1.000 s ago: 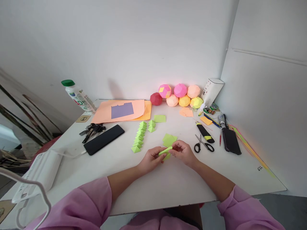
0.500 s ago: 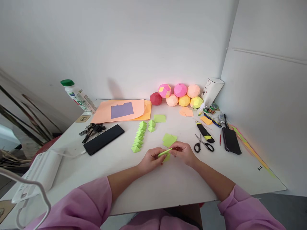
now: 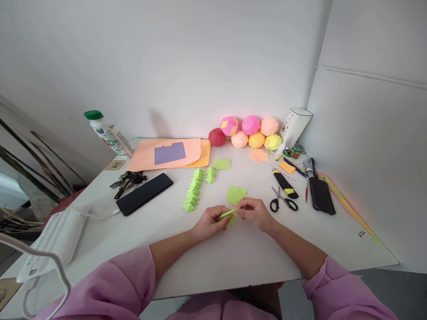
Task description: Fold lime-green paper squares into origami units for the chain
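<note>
While the big white table holds everything, the orange paper lies flat at the back, with paper balls lined up by the wall. A black phone rests on the left near the keys. A row of folded green shapes sits in the middle. Scissors lie just right of the hands. Close together, the left hand and right hand both pinch one small green paper, fingers curled tight on it, just above the table near a green stack.
</note>
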A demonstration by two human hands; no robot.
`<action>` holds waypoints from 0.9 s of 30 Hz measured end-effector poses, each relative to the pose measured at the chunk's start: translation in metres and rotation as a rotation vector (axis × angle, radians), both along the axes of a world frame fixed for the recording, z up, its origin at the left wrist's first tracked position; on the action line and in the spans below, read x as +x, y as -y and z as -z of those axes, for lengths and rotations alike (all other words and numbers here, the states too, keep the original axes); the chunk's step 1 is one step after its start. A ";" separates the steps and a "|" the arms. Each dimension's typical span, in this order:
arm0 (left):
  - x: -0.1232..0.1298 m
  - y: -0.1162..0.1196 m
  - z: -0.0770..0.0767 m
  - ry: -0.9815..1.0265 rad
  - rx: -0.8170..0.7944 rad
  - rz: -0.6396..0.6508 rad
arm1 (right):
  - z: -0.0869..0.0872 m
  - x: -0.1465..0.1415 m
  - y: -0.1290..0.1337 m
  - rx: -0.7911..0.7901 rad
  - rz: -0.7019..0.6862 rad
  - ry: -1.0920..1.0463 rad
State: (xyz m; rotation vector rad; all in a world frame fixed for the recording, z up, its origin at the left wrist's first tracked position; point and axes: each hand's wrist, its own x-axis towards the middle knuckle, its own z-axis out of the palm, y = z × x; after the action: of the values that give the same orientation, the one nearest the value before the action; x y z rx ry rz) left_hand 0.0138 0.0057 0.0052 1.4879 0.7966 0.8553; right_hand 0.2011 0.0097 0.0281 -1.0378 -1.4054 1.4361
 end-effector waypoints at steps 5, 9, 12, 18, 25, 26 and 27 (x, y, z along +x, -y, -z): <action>0.000 0.000 -0.001 0.016 -0.023 0.007 | -0.003 0.001 0.001 0.014 -0.010 0.016; 0.001 -0.001 -0.003 0.022 -0.074 0.001 | -0.004 0.003 0.001 0.054 -0.023 0.042; 0.001 -0.002 -0.001 0.047 -0.139 -0.010 | -0.006 0.004 0.002 0.081 -0.042 0.083; 0.000 -0.004 0.004 0.031 -0.194 0.009 | -0.007 0.003 0.003 0.214 -0.025 0.214; 0.002 -0.003 0.002 0.062 -0.158 -0.038 | -0.003 0.003 0.003 0.146 0.002 0.269; 0.003 -0.003 0.001 0.071 -0.159 -0.051 | -0.003 0.003 0.003 0.134 0.012 0.264; 0.003 -0.003 0.001 0.073 -0.161 -0.060 | -0.003 0.002 0.003 0.127 0.018 0.261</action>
State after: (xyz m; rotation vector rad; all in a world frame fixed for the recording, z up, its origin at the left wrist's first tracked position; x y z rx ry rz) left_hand 0.0166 0.0086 0.0045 1.2900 0.8400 0.8646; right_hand 0.2036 0.0066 0.0315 -1.1840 -1.6457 1.2126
